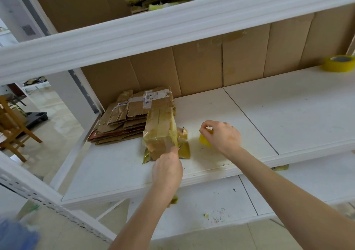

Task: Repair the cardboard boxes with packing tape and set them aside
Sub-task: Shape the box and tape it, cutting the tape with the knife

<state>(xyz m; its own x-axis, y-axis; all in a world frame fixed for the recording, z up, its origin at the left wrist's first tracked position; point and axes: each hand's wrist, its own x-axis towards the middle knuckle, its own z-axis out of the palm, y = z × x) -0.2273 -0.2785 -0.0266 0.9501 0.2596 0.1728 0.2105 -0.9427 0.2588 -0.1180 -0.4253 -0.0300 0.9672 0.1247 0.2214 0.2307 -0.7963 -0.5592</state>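
Now | left hand (167,171) grips taped box (160,132) | right hand (223,136) grasps tape roll (204,141) | shelf (288,115) holds flattened boxes (123,123)

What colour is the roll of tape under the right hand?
Yellow tape roll, gripped by the right hand, in the head view.

Bright, even, diffuse light w/ only faint soft shadows on the white shelf (269,119); pale sheen on the floor (63,140) at left, & glossy tape on the cardboard box (161,130) catches some glare. Strong wide-angle distortion: upper shelf beam (172,27) & near-left post (38,194) bow toward the edges. Ctr reasonably sharp but overall a bit soft, & a blue object (15,234) at the near-left corner is blurred beyond telling.
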